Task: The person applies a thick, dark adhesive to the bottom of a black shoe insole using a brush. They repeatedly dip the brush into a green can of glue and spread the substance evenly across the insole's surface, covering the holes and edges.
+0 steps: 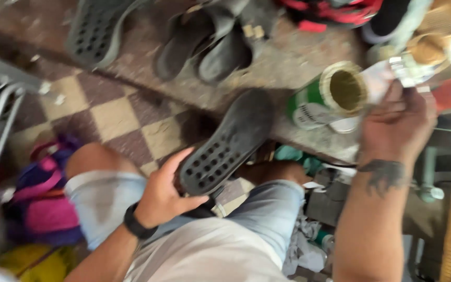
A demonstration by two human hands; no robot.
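Checkered floor (116,117): brown and cream tiles, blurred. Pink and purple bag (43,201): beside the person's knee. Black sandal (230,141): sole up, perforated, above the lap; left hand (165,193) closed around its heel end. Green tin (330,96): open, on the ledge, just beside right hand (398,125); that hand's grip cannot be told through blur.
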